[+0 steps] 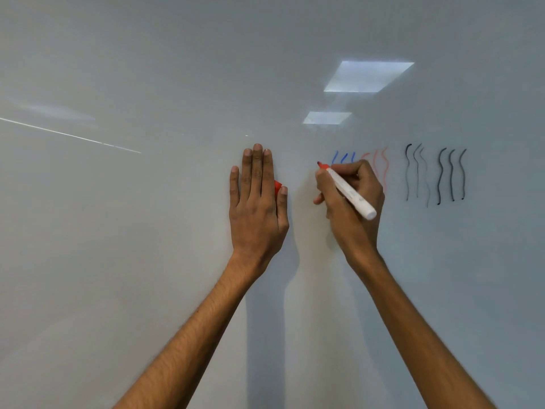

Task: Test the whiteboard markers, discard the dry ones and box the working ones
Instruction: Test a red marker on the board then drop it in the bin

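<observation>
A glossy whiteboard (147, 231) fills the whole view. The marker (351, 191) is a white-barrelled one with a red collar and a dark tip. It lies slanted, tip up and to the left, blunt end down and to the right. The right hand (354, 228) grips it in a writing hold, fingers curled round the barrel near the tip. The tip is right at the board, but whether it touches cannot be told.

To the left of the marker, the left hand (256, 208) lies flat against the board, its fingers straight, close together and pointing up. A red cap (277, 187) shows between its forefinger and thumb, mostly hidden, so how it is held cannot be told.

Just above and right of the marker's tip are short blue strokes (343, 158), their lower ends hidden by the right hand. Beyond them to the right are pale red wavy lines (385, 169), faint against the board. Farther right are two sets of three dark wavy lines: a thinner, greyer set (408, 172), then a bolder black set (451, 178).

Above the marker, the board reflects two bright rectangles of ceiling light, a large one (368, 76) and a smaller one (327, 118) below it. Far to the marker's left, a thin bright streak (70, 135) runs aslant across the board. Shadows of both forearms fall on the board below the hands.
</observation>
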